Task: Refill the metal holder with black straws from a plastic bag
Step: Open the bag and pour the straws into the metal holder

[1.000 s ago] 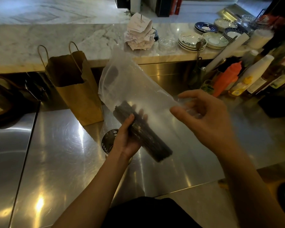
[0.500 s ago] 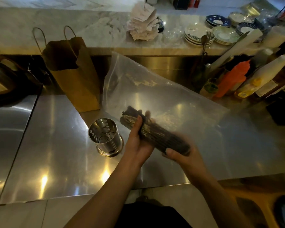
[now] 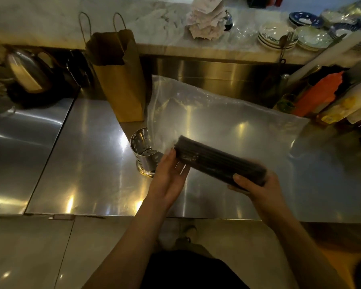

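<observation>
A bundle of black straws [image 3: 217,159] lies slanted above the steel counter, its left end higher. My right hand [image 3: 256,184] grips the bundle's lower right end. My left hand [image 3: 169,176] rests flat against the bundle's left end, fingers spread. The clear plastic bag [image 3: 227,119] lies spread out on the counter behind the bundle. Whether the straws are still partly inside it I cannot tell. The perforated metal holder [image 3: 144,149] stands upright just left of my left hand, and looks empty.
A brown paper bag [image 3: 119,80] stands behind the holder. Squeeze bottles [image 3: 319,94] crowd the right rear of the steel counter [image 3: 81,163]. Stacked plates [image 3: 277,36] and crumpled paper [image 3: 206,21] sit on the marble ledge. A dark pot area [image 3: 29,76] lies at far left.
The bag, held up a second ago, has dropped flat onto the counter. My right hand went from the bag's edge to the straws' lower end. The bundle has moved slightly right.
</observation>
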### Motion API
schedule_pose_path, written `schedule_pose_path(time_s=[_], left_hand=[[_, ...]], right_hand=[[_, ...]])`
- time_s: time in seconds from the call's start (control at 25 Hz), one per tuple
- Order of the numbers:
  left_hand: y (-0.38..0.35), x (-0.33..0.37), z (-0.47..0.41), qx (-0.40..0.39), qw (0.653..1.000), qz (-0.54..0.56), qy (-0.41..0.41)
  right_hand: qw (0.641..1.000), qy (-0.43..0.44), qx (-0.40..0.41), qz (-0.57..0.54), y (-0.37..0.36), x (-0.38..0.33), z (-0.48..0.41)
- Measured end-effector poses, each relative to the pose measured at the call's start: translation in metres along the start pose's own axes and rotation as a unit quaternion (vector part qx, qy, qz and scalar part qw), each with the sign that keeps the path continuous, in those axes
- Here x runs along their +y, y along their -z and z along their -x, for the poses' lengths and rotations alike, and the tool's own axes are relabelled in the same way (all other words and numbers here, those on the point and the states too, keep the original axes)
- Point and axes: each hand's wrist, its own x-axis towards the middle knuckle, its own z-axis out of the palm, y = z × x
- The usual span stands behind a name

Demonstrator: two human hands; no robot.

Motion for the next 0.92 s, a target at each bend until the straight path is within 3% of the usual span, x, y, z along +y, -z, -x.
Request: schedule_pose_path(time_s=[0.36,0.92], left_hand=[[0.008,0.017,0.021,0.022,0.999,-0.032,0.025],[-0.029,-0.023,-0.006,0.072,0.993,0.093,-0.022]], right_hand=[[0.999,0.027,0.025,0.022,-0.014,-0.011,0.022],[0.982,0.073,-0.102,0.142,0.021,-0.067,-0.034]])
